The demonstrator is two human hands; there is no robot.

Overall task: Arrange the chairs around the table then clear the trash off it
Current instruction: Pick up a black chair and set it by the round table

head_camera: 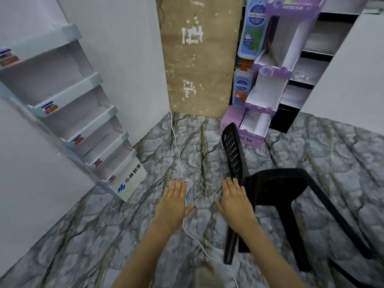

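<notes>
While both my arms reach forward and down, my left hand [173, 204] hangs flat over the floor [104, 235], palm down, fingers straight and close together, thumb out to the side. It holds nothing.

Right hand [234, 201]: same attitude, palm down, fingers straight, thumb spread, nothing in its grasp. Its fingertips [229, 180] come up beside the foot of the chair's back. I cannot tell whether they touch it.

Chair [276, 183]: one, black plastic, standing upright on the floor to my right. Its slatted back [233, 150] is the part nearest my right hand, and the seat extends away to the right. The legs run down toward the lower right of my view.

Cable [178, 154]: one, thin and white, lying on the floor. It runs from the foot of the pillar toward me, passes under my left hand and carries on between my forearms.

Floor: grey, with a veined marble pattern.

Pillar [197, 59]: bare brown surface with white marks, straight ahead between pale walls.

White display stand [83, 113]: cardboard, stepped tiers, to my left, with a blue logo on its lowest front panel.

Purple display stand [268, 80]: cardboard, tiered, just behind the chair's back, beside a blue bottle-shaped sign [252, 28].

Black shelving [315, 55]: at the far right, behind the purple stand.
</notes>
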